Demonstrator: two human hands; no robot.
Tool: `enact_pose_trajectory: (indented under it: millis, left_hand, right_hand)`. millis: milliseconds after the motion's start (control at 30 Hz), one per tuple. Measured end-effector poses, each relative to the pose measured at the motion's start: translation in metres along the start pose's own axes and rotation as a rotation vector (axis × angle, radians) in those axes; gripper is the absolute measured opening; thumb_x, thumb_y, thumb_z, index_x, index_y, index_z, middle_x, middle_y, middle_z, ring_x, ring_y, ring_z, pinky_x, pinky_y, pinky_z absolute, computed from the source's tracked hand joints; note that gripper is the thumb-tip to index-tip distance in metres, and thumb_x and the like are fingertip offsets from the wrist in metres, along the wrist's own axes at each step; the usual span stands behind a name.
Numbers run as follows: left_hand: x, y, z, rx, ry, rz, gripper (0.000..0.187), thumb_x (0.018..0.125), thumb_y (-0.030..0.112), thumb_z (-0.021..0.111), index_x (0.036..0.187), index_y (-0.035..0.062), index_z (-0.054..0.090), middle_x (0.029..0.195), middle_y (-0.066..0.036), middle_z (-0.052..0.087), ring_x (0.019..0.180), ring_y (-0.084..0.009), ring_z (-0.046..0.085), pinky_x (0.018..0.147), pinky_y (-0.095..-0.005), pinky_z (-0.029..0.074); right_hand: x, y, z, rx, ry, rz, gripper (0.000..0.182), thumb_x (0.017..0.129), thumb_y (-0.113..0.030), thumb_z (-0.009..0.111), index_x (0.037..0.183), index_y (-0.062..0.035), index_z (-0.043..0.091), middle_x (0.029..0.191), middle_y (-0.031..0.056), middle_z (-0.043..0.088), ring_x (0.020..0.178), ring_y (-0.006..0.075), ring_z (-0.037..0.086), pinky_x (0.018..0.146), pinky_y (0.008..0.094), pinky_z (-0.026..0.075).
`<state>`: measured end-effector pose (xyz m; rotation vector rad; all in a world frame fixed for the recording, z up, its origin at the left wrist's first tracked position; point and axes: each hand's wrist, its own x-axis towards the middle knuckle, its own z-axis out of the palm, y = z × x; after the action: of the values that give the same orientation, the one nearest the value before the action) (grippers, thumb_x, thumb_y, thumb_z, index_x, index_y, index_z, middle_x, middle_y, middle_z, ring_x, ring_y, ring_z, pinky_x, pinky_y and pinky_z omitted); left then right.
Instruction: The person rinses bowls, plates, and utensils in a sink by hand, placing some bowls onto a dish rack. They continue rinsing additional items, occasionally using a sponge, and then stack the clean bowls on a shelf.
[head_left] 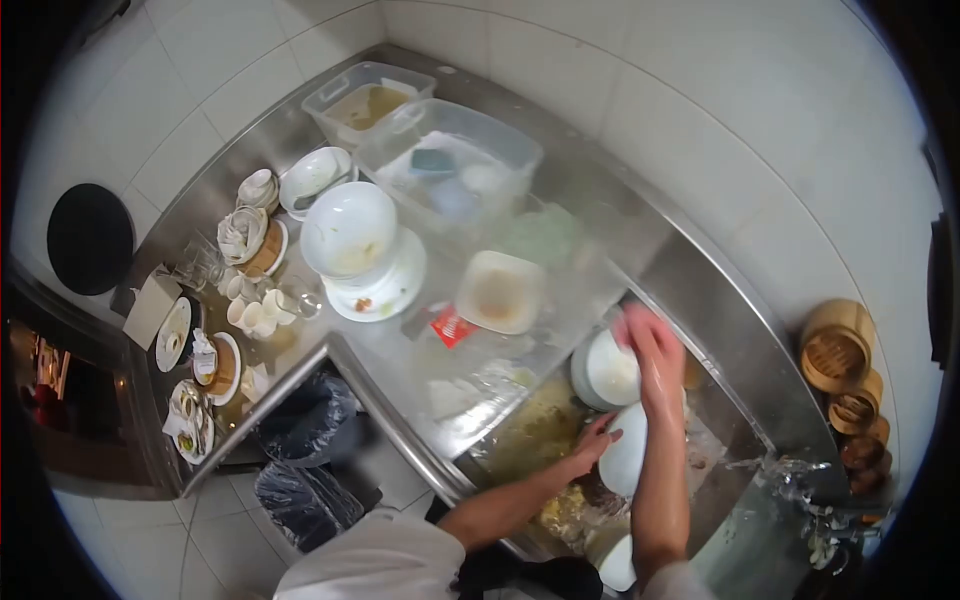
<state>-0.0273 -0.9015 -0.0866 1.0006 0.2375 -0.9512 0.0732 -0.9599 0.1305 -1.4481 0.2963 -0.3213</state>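
Observation:
In the sink (530,430) at the lower right, my left hand (597,440) is at the left edge of a white bowl (624,465), with its fingers bent toward the rim. My right hand (648,335) is above and beside a second white bowl (608,372); motion smears its fingers, so its grip is not clear. That second bowl has whitish residue inside. Murky water and yellowish food scraps lie around the bowls. Part of another white dish (618,565) shows below my forearms.
On the steel counter (400,370) are stacked white bowls (350,228), a square dish (500,292), a red packet (452,326) and plastic tubs (450,165). Cups (262,312) and used plates stand left. Bamboo steamers (838,350) line the right. Bin bags (310,500) hang below the rail.

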Motion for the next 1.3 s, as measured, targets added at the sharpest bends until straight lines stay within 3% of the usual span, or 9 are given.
enact_pose_trajectory:
  millis: [167, 333, 433, 600, 767, 933, 1000, 1167, 1300]
  left_hand:
    - [-0.018, 0.024, -0.047, 0.337, -0.058, 0.376, 0.039, 0.083, 0.019, 0.064, 0.117, 0.0028, 0.056, 0.113, -0.014, 0.060, 0.105, -0.0242, 0.056, 0.088, -0.0334, 0.043]
    - [-0.030, 0.051, -0.074, 0.428, -0.073, 0.398, 0.036, 0.086, 0.022, 0.058, 0.117, 0.0038, 0.055, 0.113, -0.017, 0.059, 0.104, -0.0283, 0.057, 0.085, -0.0350, 0.044]
    - [-0.035, 0.069, -0.081, 0.374, 0.008, 0.320, 0.035, 0.090, 0.024, 0.056, 0.121, 0.0074, 0.054, 0.111, -0.012, 0.061, 0.096, -0.0227, 0.060, 0.079, -0.0326, 0.046]
    - [-0.033, 0.084, -0.080, -0.410, -0.080, -0.110, 0.049, 0.090, 0.021, 0.055, 0.134, 0.0094, 0.039, 0.125, -0.011, 0.052, 0.111, -0.0222, 0.053, 0.090, -0.0357, 0.046]
    - [-0.034, 0.056, 0.013, 0.062, -0.133, 0.041, 0.042, 0.090, 0.023, 0.057, 0.125, 0.0027, 0.048, 0.120, -0.011, 0.055, 0.106, -0.0217, 0.054, 0.089, -0.0344, 0.045]
    - [-0.037, 0.026, 0.065, 0.221, -0.244, 0.010, 0.044, 0.088, 0.020, 0.061, 0.125, 0.0016, 0.049, 0.114, -0.012, 0.057, 0.103, -0.0183, 0.053, 0.088, -0.0308, 0.043]
    - [-0.049, -0.013, 0.087, 0.436, -0.236, 0.097, 0.037, 0.089, 0.017, 0.058, 0.121, 0.0013, 0.051, 0.110, -0.012, 0.058, 0.103, -0.0179, 0.052, 0.086, -0.0300, 0.043]
    - [-0.009, 0.013, 0.090, 0.043, -0.239, -0.301, 0.034, 0.090, 0.020, 0.056, 0.115, -0.0031, 0.052, 0.107, -0.016, 0.059, 0.091, -0.0260, 0.061, 0.080, -0.0392, 0.052]
    - [-0.008, -0.032, 0.076, 0.242, -0.242, -0.505, 0.038, 0.088, 0.019, 0.059, 0.118, -0.0025, 0.051, 0.105, -0.013, 0.061, 0.090, -0.0255, 0.062, 0.081, -0.0403, 0.052]
  right_hand:
    - [0.191, 0.015, 0.262, -0.642, -0.228, -0.693, 0.033, 0.076, -0.027, 0.067, 0.096, -0.0011, 0.061, 0.102, 0.0234, 0.061, 0.097, 0.0352, 0.060, 0.087, 0.0408, 0.046]
    - [0.256, 0.083, 0.327, -1.029, -0.448, -0.325, 0.033, 0.075, -0.017, 0.063, 0.103, -0.0024, 0.054, 0.099, 0.0234, 0.062, 0.094, 0.0371, 0.060, 0.086, 0.0397, 0.047]
    - [0.138, -0.017, 0.252, -0.233, -0.074, -0.501, 0.035, 0.079, -0.011, 0.057, 0.112, -0.0031, 0.053, 0.099, 0.0147, 0.062, 0.091, 0.0256, 0.061, 0.082, 0.0346, 0.046]
    - [-0.096, 0.085, 0.032, -1.200, 0.090, -0.159, 0.043, 0.072, -0.005, 0.052, 0.115, 0.0005, 0.052, 0.114, 0.0280, 0.052, 0.110, 0.0454, 0.047, 0.098, 0.0473, 0.036]
    - [-0.149, 0.186, -0.067, -1.137, 0.785, -0.111, 0.045, 0.075, -0.006, 0.058, 0.118, 0.0005, 0.046, 0.114, 0.0249, 0.048, 0.108, 0.0436, 0.043, 0.101, 0.0462, 0.028]
    - [-0.225, 0.153, -0.167, -0.914, 0.521, 0.580, 0.033, 0.078, -0.014, 0.059, 0.107, 0.0012, 0.054, 0.098, 0.0260, 0.056, 0.090, 0.0395, 0.055, 0.080, 0.0443, 0.044]
    - [-0.196, 0.183, -0.186, -0.826, 1.094, 0.130, 0.031, 0.083, -0.018, 0.053, 0.105, 0.0037, 0.054, 0.086, 0.0282, 0.062, 0.082, 0.0409, 0.062, 0.072, 0.0492, 0.049]
    - [-0.254, 0.065, -0.232, -1.288, -0.087, 0.116, 0.027, 0.087, -0.016, 0.050, 0.109, -0.0038, 0.060, 0.109, 0.0141, 0.062, 0.109, 0.0315, 0.055, 0.098, 0.0380, 0.041]
    - [-0.217, 0.073, -0.244, 0.300, 0.601, 0.031, 0.039, 0.088, -0.022, 0.056, 0.125, -0.0107, 0.051, 0.123, 0.0098, 0.055, 0.111, 0.0227, 0.054, 0.096, 0.0361, 0.042]
